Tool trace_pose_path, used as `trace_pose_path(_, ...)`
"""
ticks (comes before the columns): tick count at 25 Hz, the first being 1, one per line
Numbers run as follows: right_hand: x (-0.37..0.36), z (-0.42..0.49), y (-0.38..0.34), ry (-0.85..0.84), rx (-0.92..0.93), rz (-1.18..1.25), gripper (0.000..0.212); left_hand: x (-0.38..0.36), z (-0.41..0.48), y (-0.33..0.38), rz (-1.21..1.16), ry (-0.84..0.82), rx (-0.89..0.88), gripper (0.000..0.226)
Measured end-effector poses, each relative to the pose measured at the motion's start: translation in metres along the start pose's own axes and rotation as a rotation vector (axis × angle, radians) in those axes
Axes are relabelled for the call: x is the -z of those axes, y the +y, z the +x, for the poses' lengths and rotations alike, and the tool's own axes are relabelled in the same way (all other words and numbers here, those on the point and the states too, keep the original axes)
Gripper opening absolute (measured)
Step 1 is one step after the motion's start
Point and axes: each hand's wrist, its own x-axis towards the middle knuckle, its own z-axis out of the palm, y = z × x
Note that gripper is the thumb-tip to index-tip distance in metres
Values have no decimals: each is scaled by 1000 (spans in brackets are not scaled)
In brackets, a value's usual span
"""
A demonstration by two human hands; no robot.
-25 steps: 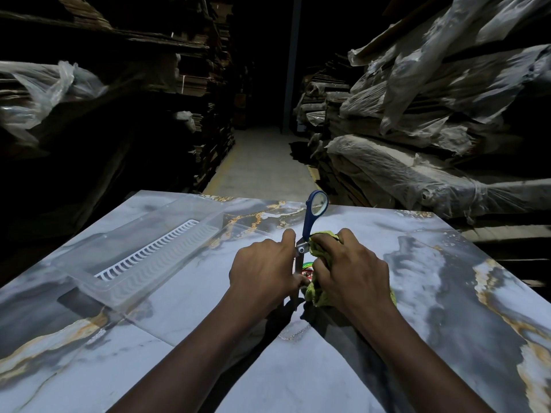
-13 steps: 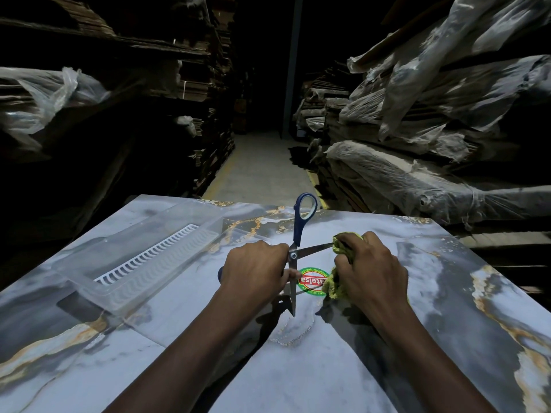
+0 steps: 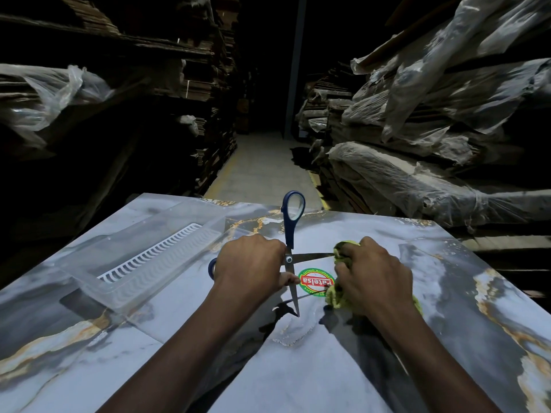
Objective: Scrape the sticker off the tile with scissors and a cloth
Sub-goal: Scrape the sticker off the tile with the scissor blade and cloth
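On the marble tile (image 3: 298, 368) the left hand (image 3: 250, 263) is gripping the scissors (image 3: 290, 231), blades spread wide, one lying along the left edge of the sticker (image 3: 316, 283). The right hand (image 3: 372, 275) is bunching a green cloth (image 3: 338, 298) at its right edge. A clear tray (image 3: 143, 263) is sitting well to the left. Past the tile's far edge, an aisle (image 3: 262, 168) is running between wrapped stacks (image 3: 417, 180).

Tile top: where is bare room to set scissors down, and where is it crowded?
Bare: the tile right of the right hand, and near, between the forearms. Crowded: the sticker, hemmed by scissors, cloth and left hand; a clear tray takes the left.
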Motion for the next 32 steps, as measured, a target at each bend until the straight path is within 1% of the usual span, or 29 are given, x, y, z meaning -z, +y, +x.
trace_pose_path(2, 5, 2, 3, 80, -82, 123, 23, 1, 0, 1, 1, 1, -15, 48)
trace_pose_path(3, 8, 0, -2, 128, -60, 182, 22, 1, 0, 3, 4, 8, -26, 46)
trace_pose_path(4, 9, -3, -11, 134, 8, 218, 21, 1, -1, 5, 7, 15, -34, 43)
trace_pose_path(6, 9, -13, -32, 49, 168, 203, 22, 2, -2, 7, 9, 23, -39, 34)
trace_pose_path(7, 8, -15, -38, 10, 203, 179, 23, 4, -2, 6, 15, 30, -39, 31)
trace_pose_path(9, 10, -11, -35, -22, 170, 144, 27, 5, -3, 6, 40, 40, -42, 33)
trace_pose_path(12, 13, -4, -17, -47, 51, 101, 31, 7, -1, 9, 78, 32, -60, 43)
trace_pose_path(14, 12, -1, -9, -66, -7, 99, 32, 8, 0, 11, 94, 21, -71, 45)
trace_pose_path(16, 9, 2, -4, -78, -55, 84, 31, 8, 1, 12, 102, 13, -78, 48)
trace_pose_path(20, 11, 4, 7, -116, -99, -27, 24, 4, 2, 13, 59, -10, -94, 49)
trace_pose_path(22, 19, 3, 6, -36, -114, 39, 20, 5, 2, 13, 43, -7, -91, 49)
trace_pose_path(23, 21, 1, 1, 19, -93, 101, 20, 5, 2, 13, 39, -3, -88, 48)
trace_pose_path(24, 22, -2, -7, 39, -40, 169, 20, 4, 0, 12, 36, 3, -83, 45)
trace_pose_path(26, 20, -9, -26, -35, 100, 280, 25, 4, -2, 12, 41, 4, -69, 36)
trace_pose_path(27, 16, -10, -31, -67, 128, 299, 27, 5, -2, 11, 47, -1, -63, 33)
trace_pose_path(28, 14, -8, -29, -80, 111, 287, 28, 6, -1, 10, 54, -7, -60, 34)
trace_pose_path(30, 3, 1, -12, -108, 4, 205, 28, 8, 0, 7, 76, -20, -55, 40)
trace_pose_path(32, -12, 6, 11, -224, -82, 80, 19, 9, 0, 4, 76, -28, -49, 45)
